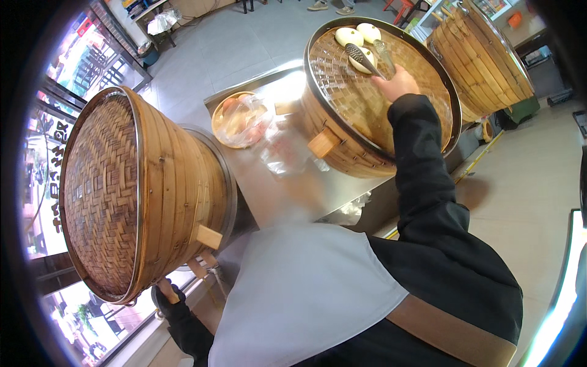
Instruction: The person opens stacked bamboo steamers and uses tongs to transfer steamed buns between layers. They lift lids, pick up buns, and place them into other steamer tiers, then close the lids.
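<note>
My right hand (398, 85) holds metal food tongs (365, 60) with perforated tips. The tips reach over a pale, round steamed bun (360, 64), one on either side; whether they grip it I cannot tell. Two more buns, a left one (348, 36) and a right one (369, 33), sit just beyond it. All three rest on the woven bottom of a bamboo steamer (362, 110). At the lower left, my left hand (170, 292) is by the rim of a tall bamboo steamer (174, 183) under a woven lid (103, 192). A dark object lies against that hand, and its fingers are partly hidden.
On the metal table (257, 183) between the steamers stand a round basket (238, 120) with a plastic bag over its contents and more clear plastic bags (284, 153). Another bamboo steamer (479, 59) is at the upper right. A person's shoes (345, 10) show on the tiled floor.
</note>
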Motion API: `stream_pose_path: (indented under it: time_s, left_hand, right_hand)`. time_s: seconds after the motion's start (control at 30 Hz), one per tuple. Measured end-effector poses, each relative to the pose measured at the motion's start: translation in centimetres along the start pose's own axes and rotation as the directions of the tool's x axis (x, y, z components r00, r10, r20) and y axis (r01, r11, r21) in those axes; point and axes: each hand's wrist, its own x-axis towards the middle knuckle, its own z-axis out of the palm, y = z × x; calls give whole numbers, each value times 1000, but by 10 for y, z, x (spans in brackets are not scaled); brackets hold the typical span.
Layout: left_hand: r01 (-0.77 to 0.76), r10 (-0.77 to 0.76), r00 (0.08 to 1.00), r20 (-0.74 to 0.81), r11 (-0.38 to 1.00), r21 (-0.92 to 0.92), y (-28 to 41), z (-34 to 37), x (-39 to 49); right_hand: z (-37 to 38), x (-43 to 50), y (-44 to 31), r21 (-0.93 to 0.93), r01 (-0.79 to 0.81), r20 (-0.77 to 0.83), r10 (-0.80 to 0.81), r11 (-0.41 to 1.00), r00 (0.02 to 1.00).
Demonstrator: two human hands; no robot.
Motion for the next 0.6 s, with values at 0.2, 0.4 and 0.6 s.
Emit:
stream_pose_path:
  time_s: [0.2,0.4,0.6]
  left_hand:
    - [229,-228,972,48,898,-375,-47,68,2]
    - [372,-290,928,233,725,-579,-89,108,19]
    - [418,-294,908,298,686,-596,-102,119,37]
  right_hand:
    - [55,61,-34,-71,-201,77,206,977,976]
    - [52,75,-18,34,-114,126,109,993,986]
    - [38,98,14,420,-337,397,163,843,903]
